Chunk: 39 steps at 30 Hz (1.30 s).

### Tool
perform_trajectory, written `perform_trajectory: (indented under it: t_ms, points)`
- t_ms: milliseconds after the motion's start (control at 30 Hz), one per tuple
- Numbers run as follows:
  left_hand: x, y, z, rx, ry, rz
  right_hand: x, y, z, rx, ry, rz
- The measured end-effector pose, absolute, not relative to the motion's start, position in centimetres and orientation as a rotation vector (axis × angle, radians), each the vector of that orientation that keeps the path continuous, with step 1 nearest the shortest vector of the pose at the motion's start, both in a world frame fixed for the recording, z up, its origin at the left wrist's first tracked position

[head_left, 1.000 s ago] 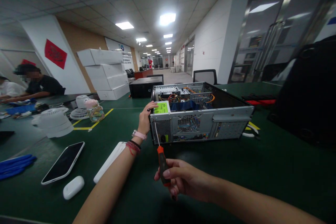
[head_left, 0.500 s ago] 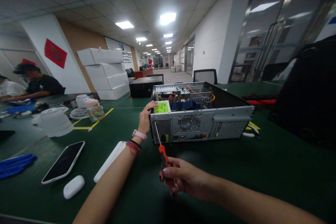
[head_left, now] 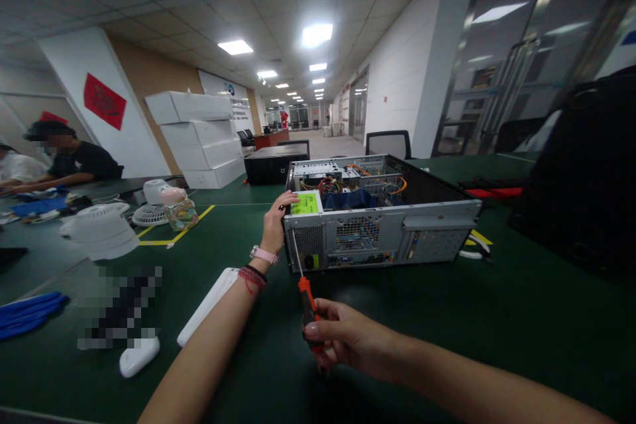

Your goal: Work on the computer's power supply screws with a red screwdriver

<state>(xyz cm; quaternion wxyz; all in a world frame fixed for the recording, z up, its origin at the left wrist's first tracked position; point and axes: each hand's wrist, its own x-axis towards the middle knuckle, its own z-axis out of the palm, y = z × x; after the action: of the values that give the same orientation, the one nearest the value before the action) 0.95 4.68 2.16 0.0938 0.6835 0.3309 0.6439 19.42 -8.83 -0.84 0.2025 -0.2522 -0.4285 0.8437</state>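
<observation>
An opened computer case (head_left: 432, 225) lies on its side on the green table, its rear panel towards me. My left hand (head_left: 274, 222) grips its near left corner, fingers bent over the top edge beside the power supply (head_left: 307, 203) with a green label. My right hand (head_left: 342, 338), fingers wrapped round the handle, holds an orange and black screwdriver (head_left: 307, 298). The thin shaft points up and away from me. Its tip meets the upper left of the rear panel, by the power supply's grille; any screw there is too small to make out.
Left of my arm lie a white slim object (head_left: 209, 305), a white earbud case (head_left: 140, 356) and blue gloves (head_left: 30, 313). Farther back are a white fan (head_left: 152, 202), a jar (head_left: 179, 209) and stacked white boxes (head_left: 199, 139). A black bag (head_left: 581, 179) stands right.
The screwdriver handle has shifted slightly left, and my right fingers have turned a little round it. The tip stays at the same spot. My left hand has not moved.
</observation>
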Motion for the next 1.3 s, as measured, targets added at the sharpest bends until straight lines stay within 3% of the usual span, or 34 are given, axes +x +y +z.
perform_trajectory:
  t_ms: [1300]
  points:
    - [0.94,4.67,2.09,2.015,0.988,1.906,19.42,-9.28,-0.58,-0.725,-1.169,2.354]
